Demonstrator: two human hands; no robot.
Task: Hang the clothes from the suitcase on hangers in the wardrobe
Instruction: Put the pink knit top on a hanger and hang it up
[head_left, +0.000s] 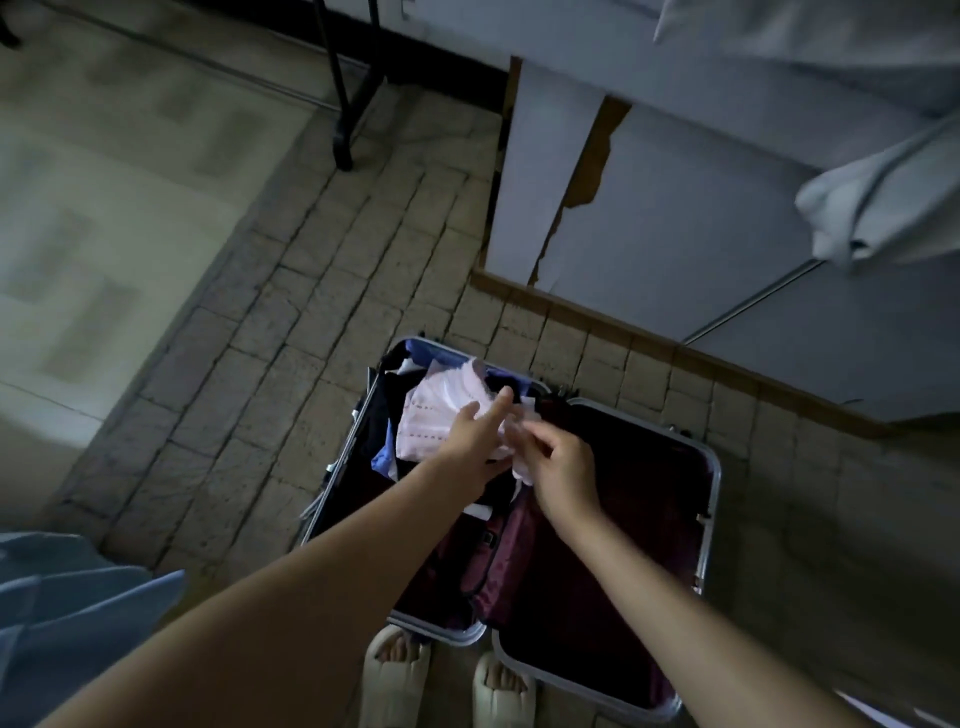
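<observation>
An open suitcase (711, 467) with a silver rim and maroon lining lies on the tiled floor in front of my feet. Its left half holds a pile of clothes, with a pale pink patterned garment (441, 410) on top and dark and blue pieces under it. My left hand (475, 434) reaches over the pink garment with its fingers stretched out, touching it. My right hand (558, 460) pinches a crumpled edge of the same pale cloth near the suitcase's middle hinge. The right half of the suitcase shows only lining.
A white wardrobe (649, 249) with chipped panels stands behind the suitcase. Pale garments (878, 208) hang at the upper right. A black stand's legs (345, 119) rise at the top centre. Light blue cloth (67, 613) lies at the lower left. My slippered feet (447, 680) touch the suitcase's near rim.
</observation>
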